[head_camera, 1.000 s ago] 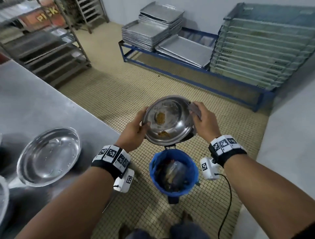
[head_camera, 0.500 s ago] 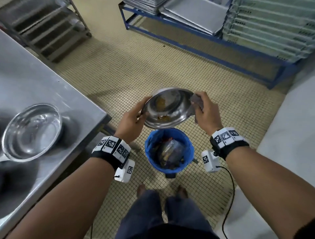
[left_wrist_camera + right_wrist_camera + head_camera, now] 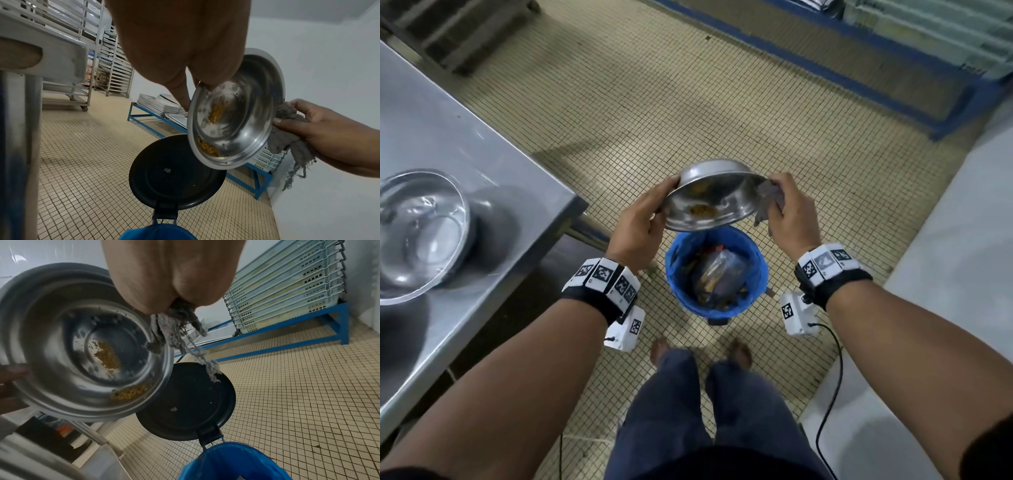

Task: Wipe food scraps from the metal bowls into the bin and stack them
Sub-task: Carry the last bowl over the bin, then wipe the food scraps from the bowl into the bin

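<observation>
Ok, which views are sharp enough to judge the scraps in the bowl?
Left wrist: bowl fairly sharp, scraps clear, left hand a dark blur up close. Right wrist: bowl motion-blurred, cloth partly covering it. Head: scraps small, glare on table.

- You see a silver metal bowl [image 3: 714, 195] with yellow-brown food scraps [image 3: 108, 355].
- The cloth [image 3: 287, 138] is grey.
- The bin liner [image 3: 753, 253] is blue, the bin lid [image 3: 176, 177] black.
- The floor tiles [image 3: 688, 102] are beige, in a small square grid.
</observation>
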`<action>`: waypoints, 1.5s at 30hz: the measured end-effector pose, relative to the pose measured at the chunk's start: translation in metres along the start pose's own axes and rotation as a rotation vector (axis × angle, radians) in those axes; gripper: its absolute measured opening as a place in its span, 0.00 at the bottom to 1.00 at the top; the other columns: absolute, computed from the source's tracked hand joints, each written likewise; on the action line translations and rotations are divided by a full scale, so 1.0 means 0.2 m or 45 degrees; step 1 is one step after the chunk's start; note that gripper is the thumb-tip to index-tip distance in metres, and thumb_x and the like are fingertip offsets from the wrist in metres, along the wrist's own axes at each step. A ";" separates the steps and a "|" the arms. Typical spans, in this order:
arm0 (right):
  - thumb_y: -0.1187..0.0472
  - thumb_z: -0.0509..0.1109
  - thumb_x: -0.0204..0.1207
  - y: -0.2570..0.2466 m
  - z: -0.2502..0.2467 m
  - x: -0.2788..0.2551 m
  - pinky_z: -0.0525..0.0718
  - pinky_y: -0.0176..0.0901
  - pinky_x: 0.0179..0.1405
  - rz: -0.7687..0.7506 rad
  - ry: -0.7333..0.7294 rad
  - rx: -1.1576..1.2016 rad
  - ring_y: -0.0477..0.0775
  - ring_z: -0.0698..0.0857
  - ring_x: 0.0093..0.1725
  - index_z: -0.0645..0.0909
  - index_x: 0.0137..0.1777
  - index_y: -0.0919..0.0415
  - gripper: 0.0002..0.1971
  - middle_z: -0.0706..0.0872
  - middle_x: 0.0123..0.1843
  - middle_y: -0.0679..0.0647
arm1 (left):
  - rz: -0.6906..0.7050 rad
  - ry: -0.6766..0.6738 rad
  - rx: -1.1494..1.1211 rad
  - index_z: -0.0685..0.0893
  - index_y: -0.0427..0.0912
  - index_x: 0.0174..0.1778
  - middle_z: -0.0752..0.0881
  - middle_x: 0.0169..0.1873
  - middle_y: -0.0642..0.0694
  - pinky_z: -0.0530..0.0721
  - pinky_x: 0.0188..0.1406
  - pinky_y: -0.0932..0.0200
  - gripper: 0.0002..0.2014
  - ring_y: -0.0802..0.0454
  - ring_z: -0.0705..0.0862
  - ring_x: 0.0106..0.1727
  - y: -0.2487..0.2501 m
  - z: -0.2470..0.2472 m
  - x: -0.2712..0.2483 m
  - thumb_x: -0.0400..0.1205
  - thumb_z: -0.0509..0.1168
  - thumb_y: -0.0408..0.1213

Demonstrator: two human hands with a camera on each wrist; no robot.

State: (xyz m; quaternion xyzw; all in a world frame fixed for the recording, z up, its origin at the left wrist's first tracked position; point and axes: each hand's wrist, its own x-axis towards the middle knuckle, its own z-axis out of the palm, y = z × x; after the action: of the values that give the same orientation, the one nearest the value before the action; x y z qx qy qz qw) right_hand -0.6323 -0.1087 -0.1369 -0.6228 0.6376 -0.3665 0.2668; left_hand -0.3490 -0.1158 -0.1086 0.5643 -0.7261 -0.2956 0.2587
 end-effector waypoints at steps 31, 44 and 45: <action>0.59 0.70 0.81 -0.37 0.17 0.18 0.86 0.64 0.59 -0.374 0.094 -0.344 0.71 0.85 0.60 0.88 0.61 0.65 0.14 0.85 0.64 0.68 | -0.276 -0.007 -0.202 0.67 0.70 0.85 0.89 0.65 0.51 0.94 0.57 0.41 0.38 0.55 0.91 0.59 0.27 -0.14 -0.06 0.87 0.62 0.25; 0.57 0.67 0.84 -0.40 0.13 0.22 0.85 0.59 0.61 -0.402 0.140 -0.260 0.68 0.83 0.64 0.83 0.68 0.62 0.16 0.83 0.67 0.65 | -0.295 0.048 -0.274 0.66 0.68 0.86 0.89 0.66 0.50 0.95 0.50 0.37 0.34 0.47 0.95 0.50 0.32 -0.21 -0.05 0.90 0.63 0.30; 0.57 0.67 0.83 -0.39 0.14 0.21 0.86 0.61 0.60 -0.455 0.146 -0.314 0.69 0.83 0.64 0.86 0.65 0.62 0.15 0.84 0.66 0.64 | -0.302 0.051 -0.308 0.66 0.65 0.87 0.89 0.67 0.48 0.95 0.50 0.37 0.33 0.46 0.95 0.51 0.32 -0.21 -0.05 0.90 0.63 0.30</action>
State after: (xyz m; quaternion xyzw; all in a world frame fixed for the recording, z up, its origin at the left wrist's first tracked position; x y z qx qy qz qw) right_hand -0.5671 -0.1513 -0.0855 -0.7319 0.5714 -0.3619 0.0826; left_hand -0.3597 -0.0993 -0.0330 0.6167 -0.6082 -0.3978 0.3025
